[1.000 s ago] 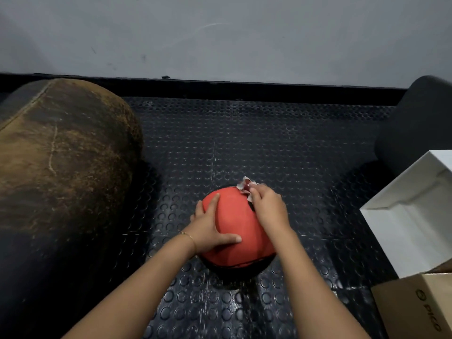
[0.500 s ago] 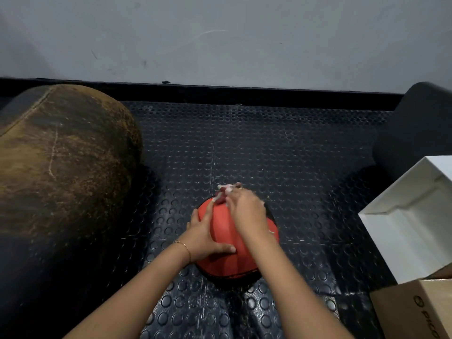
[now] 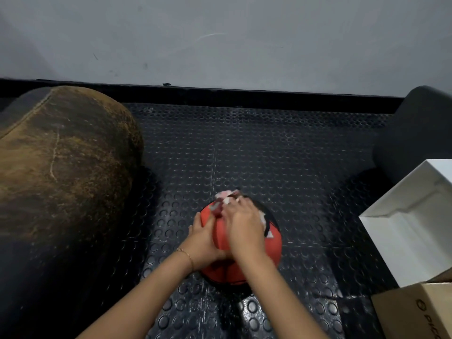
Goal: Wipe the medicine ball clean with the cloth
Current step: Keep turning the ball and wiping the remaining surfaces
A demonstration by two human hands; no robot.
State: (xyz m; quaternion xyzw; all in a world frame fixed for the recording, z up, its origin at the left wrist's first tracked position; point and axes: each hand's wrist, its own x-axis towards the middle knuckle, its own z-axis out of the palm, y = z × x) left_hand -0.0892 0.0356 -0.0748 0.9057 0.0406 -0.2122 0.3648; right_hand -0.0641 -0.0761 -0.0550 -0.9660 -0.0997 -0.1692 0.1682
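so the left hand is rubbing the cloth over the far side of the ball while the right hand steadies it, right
Not quite: the hands are swapped. In the head view the right hand presses the cloth on the far side of the medicine ball, while the left hand steadies it.

The floor point(image 3: 281, 155) is dark rubber studded with raised round dots, slightly shiny where light catches it. The ball point(image 3: 221, 237) on it looks like matt orange-red rubber with black seams. The cloth point(image 3: 226, 198) over the ball's far side is thin, crumpled fabric. Left of the ball, a bag point(image 3: 61, 167) shows cracked, scuffed brown leather. Right of it sit a smooth white box point(image 3: 411, 223) and plain cardboard point(image 3: 415, 314)
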